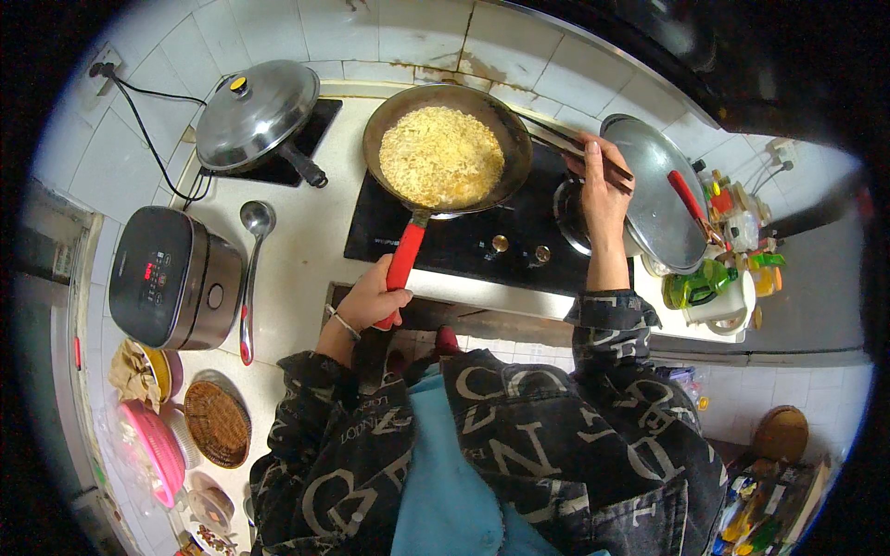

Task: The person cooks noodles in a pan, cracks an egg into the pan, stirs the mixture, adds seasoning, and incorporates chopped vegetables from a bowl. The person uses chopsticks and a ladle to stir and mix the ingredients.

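My left hand [370, 295] grips the red handle [407, 254] of a dark wok [514, 154]. The wok sits over the left part of a black gas stove [450, 251]. Pale yellow food in small crumbly pieces, perhaps scrambled egg or fried rice [442, 158], fills its bottom. Off to the wok's right, my right hand [603, 186] holds dark chopsticks [556, 137]. Their front ends slope up-left to the wok's right rim, where the tips are hidden or too fine to make out. Just right of that hand lies a large metal lid [657, 191].
A lidded pan [257, 115] rests on a black cooktop at back left. On the left counter stand a rice cooker [177, 278], a steel ladle [253, 271], a wicker basket [217, 424] and a pink plastic basket [154, 452]. At right are a green bottle [695, 283] and several condiment containers.
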`<state>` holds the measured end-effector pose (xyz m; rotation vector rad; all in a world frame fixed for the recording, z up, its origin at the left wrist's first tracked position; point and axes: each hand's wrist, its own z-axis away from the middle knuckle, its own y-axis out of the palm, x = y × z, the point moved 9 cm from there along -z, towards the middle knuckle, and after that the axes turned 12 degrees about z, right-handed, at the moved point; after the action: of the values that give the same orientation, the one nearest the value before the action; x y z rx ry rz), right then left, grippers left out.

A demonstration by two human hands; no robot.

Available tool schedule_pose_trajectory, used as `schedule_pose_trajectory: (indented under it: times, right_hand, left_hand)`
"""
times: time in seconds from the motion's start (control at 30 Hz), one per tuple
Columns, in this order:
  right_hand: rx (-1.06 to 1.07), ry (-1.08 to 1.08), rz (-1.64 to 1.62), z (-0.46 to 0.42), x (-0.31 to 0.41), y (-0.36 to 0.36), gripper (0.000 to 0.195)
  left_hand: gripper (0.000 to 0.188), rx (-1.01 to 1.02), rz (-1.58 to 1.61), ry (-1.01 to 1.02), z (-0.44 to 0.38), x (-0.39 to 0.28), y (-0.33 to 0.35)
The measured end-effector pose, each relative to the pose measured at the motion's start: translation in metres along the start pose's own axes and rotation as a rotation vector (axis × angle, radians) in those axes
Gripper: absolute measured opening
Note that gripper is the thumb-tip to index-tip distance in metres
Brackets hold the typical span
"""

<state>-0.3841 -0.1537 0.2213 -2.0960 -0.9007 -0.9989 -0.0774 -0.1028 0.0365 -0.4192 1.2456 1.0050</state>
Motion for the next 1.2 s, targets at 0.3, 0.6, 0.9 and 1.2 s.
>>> schedule_pose_trajectory:
  times: [0.3, 0.6, 0.9, 1.2]
  right_hand:
    - [0.096, 0.018, 0.282, 0.010, -0.029, 0.015, 0.025]
    - [0.153, 0.101, 0.105, 0.009, -0.019, 0.038, 0.025]
    - [0.134, -0.017, 0.222, -0.016, -0.079, 0.093, 0.023]
    - [0.365, 0.014, 0.283, -0.013, -0.020, 0.118, 0.027]
  left_hand:
    - [0.052, 0.082, 0.198, 0.082, -0.003, 0.007, -0.001]
    - [0.056, -0.271, 0.096, 0.063, 0.034, 0.013, -0.062]
    - [0.042, -0.260, 0.080, 0.141, 0.066, -0.011, -0.058]
    - [0.038, -0.173, 0.111, 0.102, 0.085, -0.034, -0.047]
